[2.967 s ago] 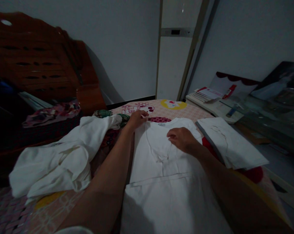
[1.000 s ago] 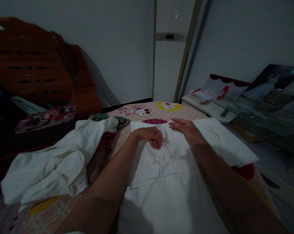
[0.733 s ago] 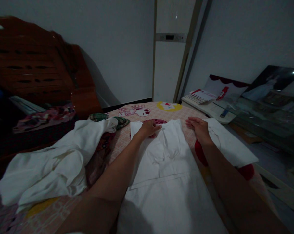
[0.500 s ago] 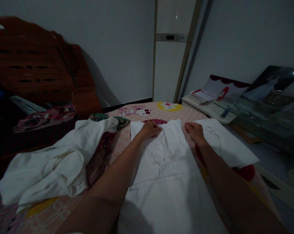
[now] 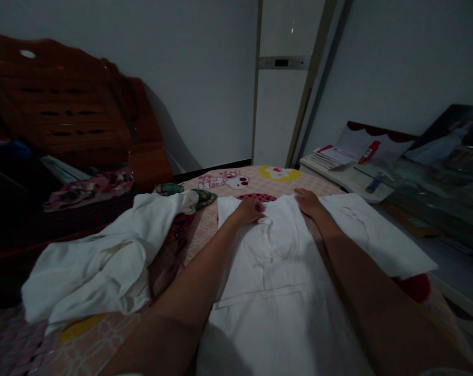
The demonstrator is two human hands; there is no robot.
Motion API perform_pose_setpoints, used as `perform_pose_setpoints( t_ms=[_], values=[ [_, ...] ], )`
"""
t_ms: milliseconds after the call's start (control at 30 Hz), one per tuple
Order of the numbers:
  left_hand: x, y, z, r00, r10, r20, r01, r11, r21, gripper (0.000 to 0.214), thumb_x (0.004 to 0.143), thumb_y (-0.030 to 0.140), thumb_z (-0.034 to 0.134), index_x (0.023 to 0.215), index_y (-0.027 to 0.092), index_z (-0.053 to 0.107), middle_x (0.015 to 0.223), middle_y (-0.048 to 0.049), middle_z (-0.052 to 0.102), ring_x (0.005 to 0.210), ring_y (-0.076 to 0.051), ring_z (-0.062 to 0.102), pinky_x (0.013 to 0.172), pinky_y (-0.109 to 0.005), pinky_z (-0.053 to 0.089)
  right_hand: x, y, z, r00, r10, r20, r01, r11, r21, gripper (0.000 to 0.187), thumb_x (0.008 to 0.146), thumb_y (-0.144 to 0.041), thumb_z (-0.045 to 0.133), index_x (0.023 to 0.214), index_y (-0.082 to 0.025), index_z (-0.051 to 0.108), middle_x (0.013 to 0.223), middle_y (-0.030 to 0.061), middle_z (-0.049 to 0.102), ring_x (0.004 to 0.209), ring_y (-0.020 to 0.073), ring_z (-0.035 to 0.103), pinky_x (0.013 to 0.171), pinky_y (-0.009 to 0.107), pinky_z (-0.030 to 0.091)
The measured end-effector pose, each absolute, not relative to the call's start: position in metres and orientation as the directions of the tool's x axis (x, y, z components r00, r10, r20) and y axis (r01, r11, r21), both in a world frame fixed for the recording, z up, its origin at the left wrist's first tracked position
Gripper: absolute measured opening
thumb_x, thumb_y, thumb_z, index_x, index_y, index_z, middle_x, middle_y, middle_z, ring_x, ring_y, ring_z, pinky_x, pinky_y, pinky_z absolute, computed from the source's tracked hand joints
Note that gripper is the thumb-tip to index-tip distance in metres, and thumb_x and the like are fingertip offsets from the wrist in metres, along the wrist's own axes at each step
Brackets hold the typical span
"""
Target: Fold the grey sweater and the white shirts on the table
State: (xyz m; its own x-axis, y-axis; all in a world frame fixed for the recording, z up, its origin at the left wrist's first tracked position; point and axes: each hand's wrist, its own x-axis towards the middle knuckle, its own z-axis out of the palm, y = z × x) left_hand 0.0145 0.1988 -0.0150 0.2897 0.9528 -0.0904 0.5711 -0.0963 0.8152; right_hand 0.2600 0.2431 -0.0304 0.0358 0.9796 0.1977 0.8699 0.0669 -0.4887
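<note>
A white shirt (image 5: 271, 271) lies flat and folded lengthwise on a patterned bedspread (image 5: 228, 180) in front of me. My left hand (image 5: 249, 210) is closed on the shirt's far edge, left of the collar. My right hand (image 5: 308, 202) grips the same far edge on the right side. Between the two hands the cloth is bunched into small wrinkles. Both forearms stretch over the shirt.
A pile of loose white garments (image 5: 103, 256) lies at the left. A folded white garment (image 5: 373, 232) rests at the right. Further right stands a low table with papers (image 5: 338, 156) and a framed picture (image 5: 443, 141). A dark wooden headboard (image 5: 64, 115) stands at the left.
Both hands slid from the shirt's middle out to its far edge and closed on it. The cloth near the collar has puckered between them.
</note>
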Motion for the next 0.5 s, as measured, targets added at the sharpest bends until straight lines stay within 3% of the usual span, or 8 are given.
perform_pose_setpoints(
  t_ms=[167, 333, 500],
  values=[
    [0.017, 0.2, -0.017, 0.292, 0.949, -0.122, 0.601, -0.082, 0.795, 0.016, 0.073, 0.023, 0.076, 0.072, 0.015, 0.062, 0.056, 0.0026, 0.06, 0.047, -0.01, 0.057, 0.047, -0.018, 0.041, 0.267, 0.253, -0.039, 0.078, 0.977, 0.2, 0.805, 0.057, -0.591, 0.03, 0.076, -0.022, 0.058, 0.098, -0.012, 0.075, 0.1, 0.0099, 0.075, 0.093, 0.0212, 0.068, 0.088, 0.031, 0.051],
    [0.019, 0.202, -0.019, 0.289, 0.952, -0.1, 0.647, -0.117, 0.754, 0.018, 0.071, 0.021, 0.077, 0.069, 0.015, 0.06, 0.051, 0.0047, 0.055, 0.045, -0.009, 0.055, 0.046, -0.018, 0.037, 0.272, 0.247, -0.047, 0.195, 0.965, 0.175, 0.65, 0.006, -0.76, 0.033, 0.073, -0.028, 0.061, 0.099, -0.014, 0.073, 0.064, -0.0004, 0.067, 0.052, 0.0146, 0.058, 0.059, 0.028, 0.05],
    [0.019, 0.198, -0.015, 0.309, 0.946, -0.097, 0.58, -0.106, 0.808, 0.017, 0.073, 0.017, 0.072, 0.064, 0.016, 0.057, 0.052, 0.0045, 0.054, 0.045, -0.008, 0.05, 0.047, -0.019, 0.036, 0.269, 0.247, -0.04, 0.155, 0.968, 0.198, 0.776, 0.005, -0.63, 0.019, 0.071, -0.022, 0.064, 0.087, -0.015, 0.073, 0.078, 0.0036, 0.072, 0.069, 0.0164, 0.064, 0.072, 0.028, 0.051]
  ],
)
